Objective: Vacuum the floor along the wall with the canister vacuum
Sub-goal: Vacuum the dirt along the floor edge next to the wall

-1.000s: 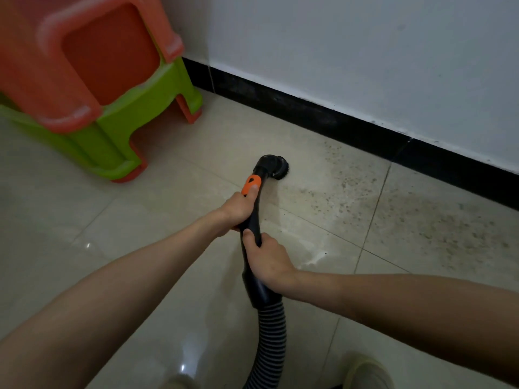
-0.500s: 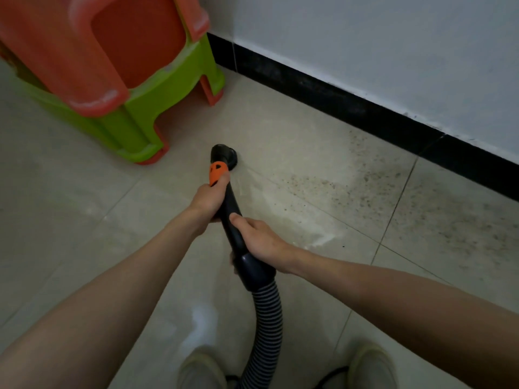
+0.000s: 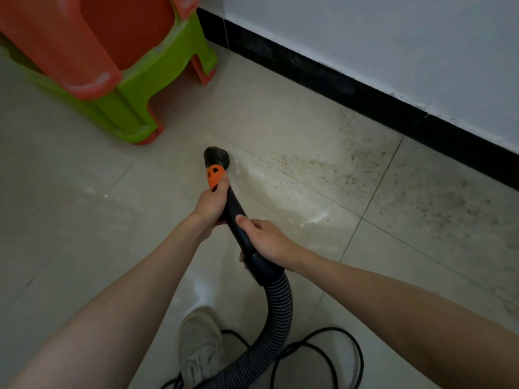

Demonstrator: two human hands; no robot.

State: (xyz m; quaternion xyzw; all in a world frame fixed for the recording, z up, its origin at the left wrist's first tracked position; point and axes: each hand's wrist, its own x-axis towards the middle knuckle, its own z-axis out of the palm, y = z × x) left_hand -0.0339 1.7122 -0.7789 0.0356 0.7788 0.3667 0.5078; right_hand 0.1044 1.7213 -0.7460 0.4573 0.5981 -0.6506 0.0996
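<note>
The nozzle (image 3: pixel 215 156) has pulled back from the wall (image 3: pixel 393 51), both hands, left (image 3: pixel 211 203) and right (image 3: pixel 264 240), gripping the wand (image 3: pixel 235 214).

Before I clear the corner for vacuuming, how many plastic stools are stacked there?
2: a red stool nested on top of a green stool, upper left by the wall. More may sit beneath.

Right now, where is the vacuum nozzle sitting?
In the head view the nozzle is on the tile floor at centre, just below the stacked plastic stools and left of the speckled dirt patch, well short of the black baseboard.
</note>
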